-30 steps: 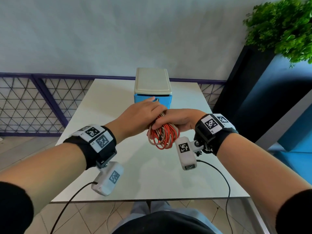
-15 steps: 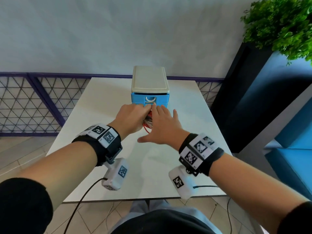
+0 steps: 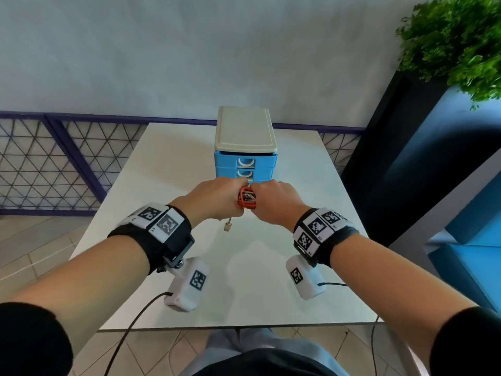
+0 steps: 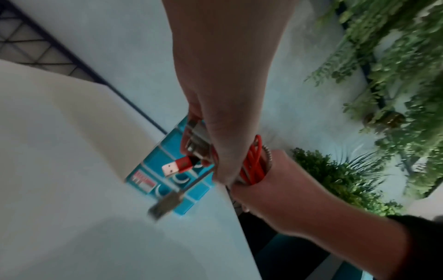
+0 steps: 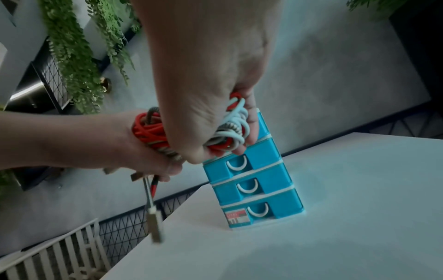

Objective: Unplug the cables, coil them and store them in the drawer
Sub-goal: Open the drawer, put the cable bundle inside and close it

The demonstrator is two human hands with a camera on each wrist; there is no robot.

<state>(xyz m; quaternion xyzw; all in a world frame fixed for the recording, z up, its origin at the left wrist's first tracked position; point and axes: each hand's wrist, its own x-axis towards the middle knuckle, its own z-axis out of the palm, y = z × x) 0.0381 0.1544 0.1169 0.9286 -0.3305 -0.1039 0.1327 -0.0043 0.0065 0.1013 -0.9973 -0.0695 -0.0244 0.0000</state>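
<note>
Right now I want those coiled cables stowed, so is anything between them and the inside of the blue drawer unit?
Yes: every visible drawer of the blue plastic drawer unit is closed, while both hands grip the red-and-white cable bundle before it.

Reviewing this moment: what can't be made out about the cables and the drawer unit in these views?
- Head view: most of the red and white coiled cable bundle is hidden by the left hand and right hand.
- Head view: the blue plastic drawer unit has its lower drawers hidden by the hands.
- Wrist views: the dangling grey plug is motion-blurred; its type is unreadable.
</note>
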